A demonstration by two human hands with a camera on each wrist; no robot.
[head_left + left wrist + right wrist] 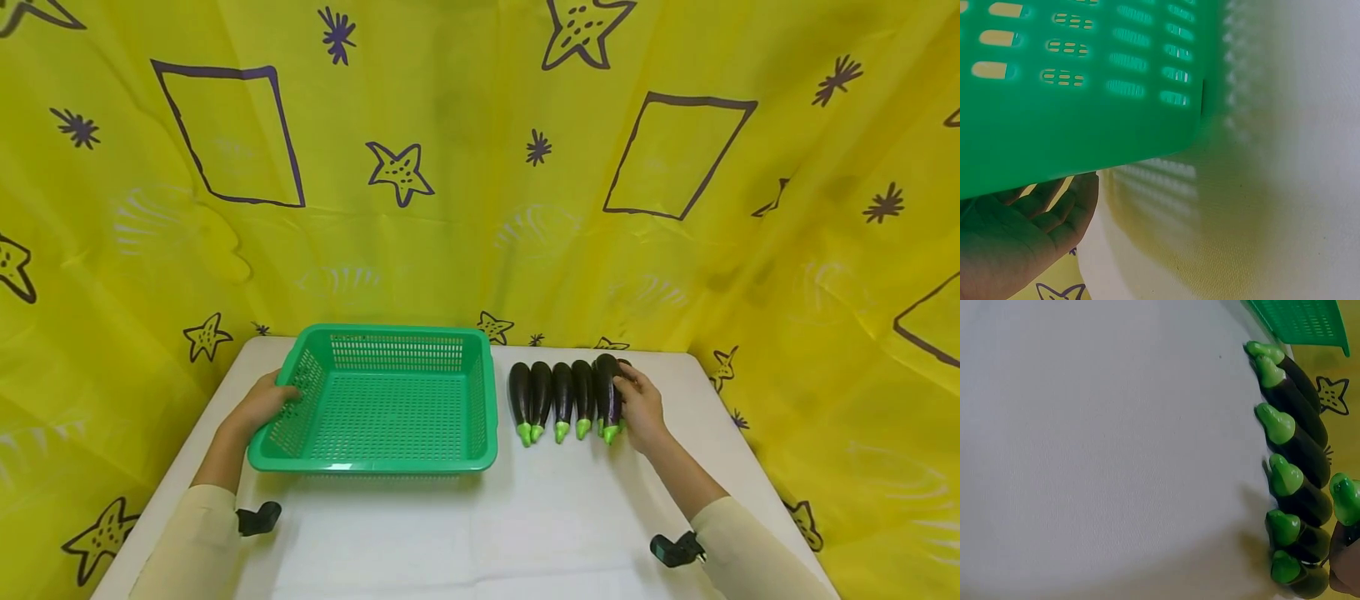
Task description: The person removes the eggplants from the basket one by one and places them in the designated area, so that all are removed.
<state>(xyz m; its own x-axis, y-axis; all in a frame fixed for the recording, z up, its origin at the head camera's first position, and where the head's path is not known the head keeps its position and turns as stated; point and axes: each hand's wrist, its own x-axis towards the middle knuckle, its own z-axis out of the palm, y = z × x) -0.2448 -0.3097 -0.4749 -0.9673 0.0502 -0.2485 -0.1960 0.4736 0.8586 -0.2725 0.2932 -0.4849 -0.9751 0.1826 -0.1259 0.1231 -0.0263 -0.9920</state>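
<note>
My left hand grips the left rim of a green plastic basket, thumb over the edge. In the left wrist view the fingers of that hand curl under the rim of the basket. At the right end of a row of dark purple eggplants, my right hand holds one eggplant above the others. The right wrist view shows the held eggplant's green stem end at the edge, beside the lying eggplants; most of the right hand is cut off there.
Basket and eggplants are on a white-covered table, the eggplants to the right of the basket. A yellow curtain with drawn stars and frames hangs close behind the table and along both sides.
</note>
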